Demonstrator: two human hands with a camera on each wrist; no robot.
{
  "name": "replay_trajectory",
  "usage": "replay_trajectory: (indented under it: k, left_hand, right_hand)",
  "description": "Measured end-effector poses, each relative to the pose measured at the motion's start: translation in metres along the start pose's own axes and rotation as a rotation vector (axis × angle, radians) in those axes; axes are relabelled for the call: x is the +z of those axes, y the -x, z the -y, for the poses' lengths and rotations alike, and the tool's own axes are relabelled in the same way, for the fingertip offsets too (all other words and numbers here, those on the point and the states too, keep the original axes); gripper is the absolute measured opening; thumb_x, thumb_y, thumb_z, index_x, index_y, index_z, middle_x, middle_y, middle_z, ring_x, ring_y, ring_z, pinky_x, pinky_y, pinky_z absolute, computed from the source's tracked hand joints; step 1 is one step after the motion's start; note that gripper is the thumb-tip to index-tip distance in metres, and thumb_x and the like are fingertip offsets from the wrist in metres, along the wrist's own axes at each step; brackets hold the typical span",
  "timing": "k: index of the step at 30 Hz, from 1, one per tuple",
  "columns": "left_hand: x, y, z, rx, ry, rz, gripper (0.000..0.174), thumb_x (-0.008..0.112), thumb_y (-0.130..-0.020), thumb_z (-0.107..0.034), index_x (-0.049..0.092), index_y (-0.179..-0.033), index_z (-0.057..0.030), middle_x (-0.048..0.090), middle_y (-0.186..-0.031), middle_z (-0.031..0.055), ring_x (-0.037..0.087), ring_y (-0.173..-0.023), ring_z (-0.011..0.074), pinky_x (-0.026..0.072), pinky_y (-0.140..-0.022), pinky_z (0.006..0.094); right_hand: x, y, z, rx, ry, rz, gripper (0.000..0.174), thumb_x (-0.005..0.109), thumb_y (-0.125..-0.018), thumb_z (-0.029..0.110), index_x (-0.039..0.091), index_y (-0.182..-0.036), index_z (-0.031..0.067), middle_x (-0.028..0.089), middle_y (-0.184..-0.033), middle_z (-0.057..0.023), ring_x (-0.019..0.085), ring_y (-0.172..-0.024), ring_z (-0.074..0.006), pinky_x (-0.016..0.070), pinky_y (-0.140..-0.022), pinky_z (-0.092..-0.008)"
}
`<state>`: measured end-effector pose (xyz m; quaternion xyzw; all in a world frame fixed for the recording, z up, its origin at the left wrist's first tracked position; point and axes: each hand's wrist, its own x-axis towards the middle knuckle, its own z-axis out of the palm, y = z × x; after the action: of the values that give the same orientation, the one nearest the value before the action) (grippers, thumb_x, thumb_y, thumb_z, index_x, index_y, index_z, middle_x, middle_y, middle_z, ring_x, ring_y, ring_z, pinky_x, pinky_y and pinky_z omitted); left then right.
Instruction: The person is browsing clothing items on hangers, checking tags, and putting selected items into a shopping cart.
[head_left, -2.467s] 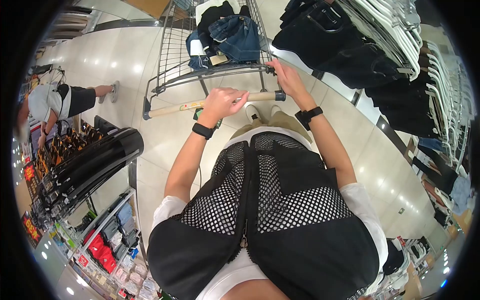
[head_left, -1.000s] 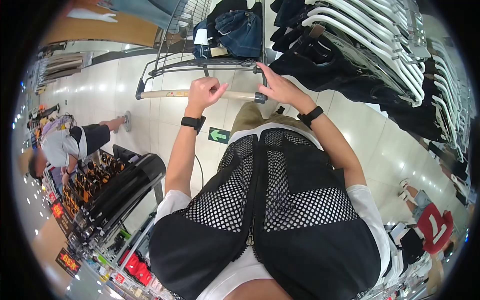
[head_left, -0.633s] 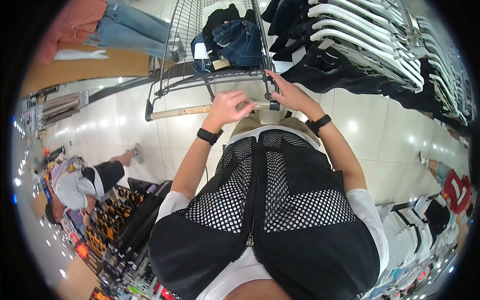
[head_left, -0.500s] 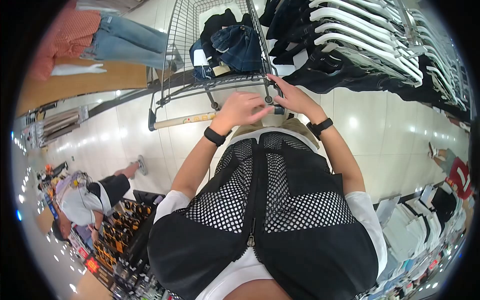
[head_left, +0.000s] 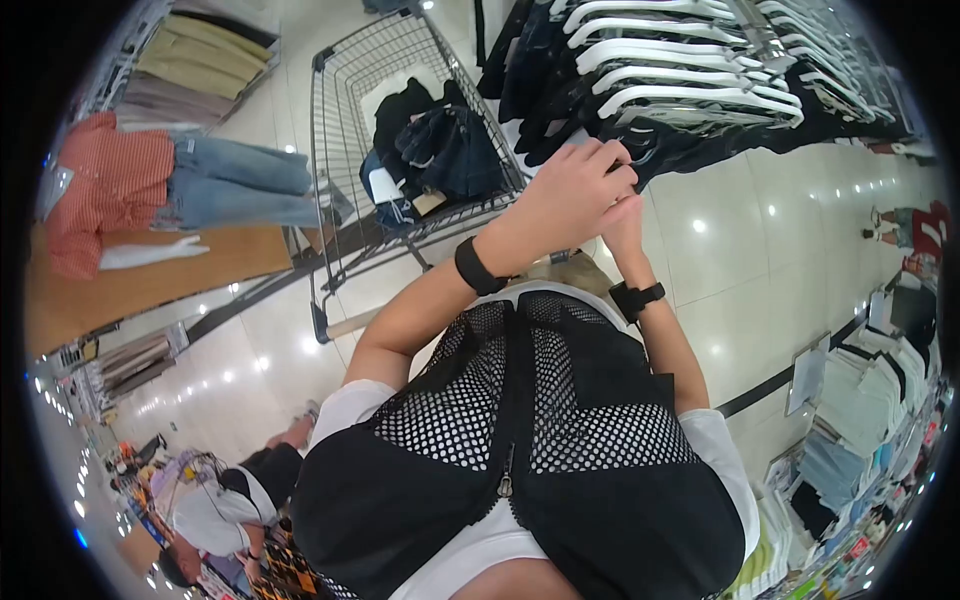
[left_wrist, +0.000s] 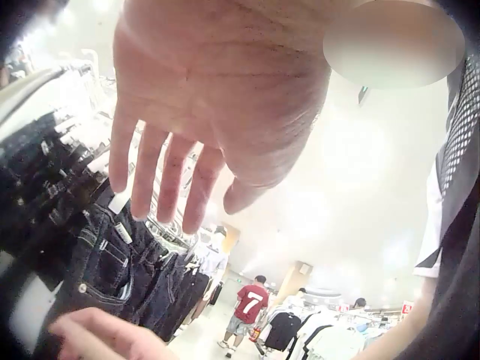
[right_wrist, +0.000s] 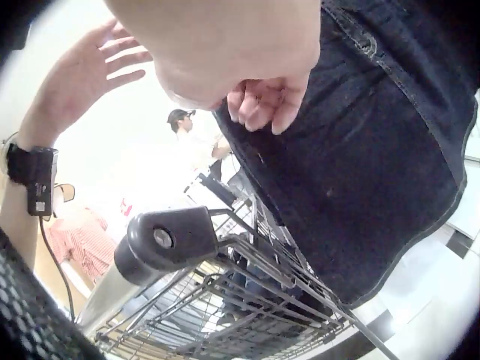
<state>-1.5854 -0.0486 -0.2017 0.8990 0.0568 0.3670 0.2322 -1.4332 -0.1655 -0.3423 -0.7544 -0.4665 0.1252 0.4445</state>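
In the head view my left hand point(head_left: 570, 195) reaches over the front of my right hand point(head_left: 625, 225), beside the hanging dark jeans. The left wrist view shows my left hand point(left_wrist: 217, 97) palm on, its fingers extended and holding nothing, with dark jeans point(left_wrist: 105, 262) beyond. My right hand point(left_wrist: 116, 337) lies low there. In the right wrist view the bent fingers of my right hand point(right_wrist: 247, 60) lie at the edge of a dark denim garment point(right_wrist: 352, 165); whether they grip it is unclear. Neither hand is on the cart handle point(head_left: 375, 320).
The wire cart point(head_left: 340, 110) stands ahead, holding folded denim point(head_left: 455, 150) and a white tag. White hangers point(head_left: 690, 75) line the rack at upper right. A display figure in a red checked shirt point(head_left: 115, 180) lies at left; a person point(head_left: 215, 515) stands at lower left.
My left hand has left the cart handle and moved right, across to my right hand. My right hand has come off the cart's corner. The view has turned, bringing the rack closer ahead.
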Motion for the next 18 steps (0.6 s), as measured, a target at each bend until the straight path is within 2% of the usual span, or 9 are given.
replay_trajectory:
  k: [2, 6, 8, 10, 12, 13, 14, 15, 18]
  left_hand:
    - [0.004, -0.013, 0.0, 0.037, 0.014, 0.028, 0.012, 0.076, -0.095, -0.021, 0.073, -0.097, -0.0095, 0.069, -0.109, 0.003, 0.067, -0.097, 0.0254, 0.053, -0.085, 0.0378]
    - [0.009, -0.036, -0.008, 0.162, 0.192, 0.084, 0.013, 0.078, -0.093, -0.019, 0.072, -0.097, -0.0086, 0.069, -0.108, 0.0039, 0.067, -0.098, 0.0268, 0.053, -0.087, 0.04]
    - [0.025, -0.047, 0.0, 0.254, 0.243, -0.113, 0.013, 0.079, -0.092, -0.018, 0.072, -0.098, -0.0084, 0.069, -0.107, 0.0047, 0.068, -0.099, 0.0277, 0.0533, -0.089, 0.041]
    - [0.035, -0.05, 0.012, 0.284, 0.243, -0.17, 0.017, 0.082, -0.088, -0.015, 0.073, -0.101, -0.0086, 0.069, -0.115, 0.0077, 0.067, -0.107, 0.0305, 0.0525, -0.093, 0.0407]
    - [0.043, -0.051, 0.019, 0.12, 0.12, -0.372, 0.023, 0.084, -0.085, -0.013, 0.074, -0.106, -0.0092, 0.064, -0.127, 0.0126, 0.062, -0.118, 0.0339, 0.0512, -0.097, 0.0415]
    - [0.048, -0.049, 0.024, 0.076, 0.108, -0.381, 0.042, 0.086, -0.084, -0.01, 0.07, -0.123, -0.008, 0.057, -0.137, 0.0166, 0.056, -0.126, 0.036, 0.0501, -0.1, 0.0417]
    - [0.055, -0.05, 0.028, 0.078, 0.111, -0.378, 0.042, 0.086, -0.084, -0.01, 0.07, -0.123, -0.008, 0.057, -0.137, 0.0166, 0.056, -0.126, 0.036, 0.0501, -0.1, 0.0417]
    - [0.061, -0.052, 0.031, 0.005, 0.16, -0.401, 0.051, 0.086, -0.085, -0.01, 0.064, -0.131, -0.0067, 0.055, -0.139, 0.0174, 0.056, -0.126, 0.0361, 0.0501, -0.101, 0.042]
    - [0.074, -0.052, 0.038, -0.123, 0.265, -0.379, 0.07, 0.086, -0.087, -0.007, 0.05, -0.146, -0.0023, 0.053, -0.139, 0.0185, 0.055, -0.126, 0.036, 0.05, -0.103, 0.0421]
  right_hand:
    - [-0.01, -0.007, 0.001, 0.027, 0.045, -0.097, 0.023, 0.072, -0.096, 0.019, 0.069, -0.112, 0.0023, 0.07, -0.111, -0.0131, 0.067, -0.098, -0.0342, 0.0553, -0.083, -0.0448]
    - [-0.02, -0.016, 0.01, -0.217, 0.026, -0.279, 0.025, 0.074, -0.095, 0.02, 0.068, -0.111, 0.003, 0.067, -0.111, -0.0132, 0.064, -0.102, -0.0321, 0.0535, -0.088, -0.0438]
    - [-0.023, -0.023, 0.011, -0.185, -0.123, -0.234, 0.031, 0.076, -0.095, 0.025, 0.066, -0.114, 0.0027, 0.067, -0.115, -0.0143, 0.064, -0.103, -0.0292, 0.0527, -0.091, -0.0446]
    - [-0.021, -0.026, 0.001, -0.134, -0.009, -0.258, 0.032, 0.075, -0.097, 0.022, 0.066, -0.12, 0.0016, 0.07, -0.113, -0.0148, 0.069, -0.101, -0.0275, 0.055, -0.086, -0.0417]
    - [-0.025, -0.029, 0.007, -0.078, 0.101, -0.274, 0.033, 0.073, -0.1, 0.019, 0.065, -0.125, 0.0004, 0.073, -0.111, -0.0154, 0.073, -0.099, -0.0258, 0.0573, -0.082, -0.0389]
    - [-0.029, -0.031, 0.027, 0.011, -0.008, -0.268, 0.036, 0.079, -0.094, 0.018, 0.064, -0.122, 0.0006, 0.071, -0.103, -0.0111, 0.069, -0.09, -0.0216, 0.0558, -0.077, -0.036]
    - [-0.033, -0.033, 0.038, 0.1, -0.119, -0.26, 0.04, 0.086, -0.089, 0.016, 0.064, -0.118, 0.0008, 0.068, -0.095, -0.0069, 0.064, -0.082, -0.0173, 0.0542, -0.073, -0.0331]
    - [-0.033, -0.038, 0.029, 0.006, -0.117, -0.268, 0.038, 0.087, -0.087, 0.01, 0.066, -0.117, 0.0004, 0.064, -0.084, -0.0045, 0.06, -0.071, -0.0145, 0.0528, -0.065, -0.029]
    - [-0.041, -0.039, 0.017, -0.029, -0.068, -0.161, 0.032, 0.084, -0.091, 0.009, 0.068, -0.116, -0.0004, 0.065, -0.086, -0.0058, 0.06, -0.071, -0.0152, 0.0532, -0.066, -0.0305]
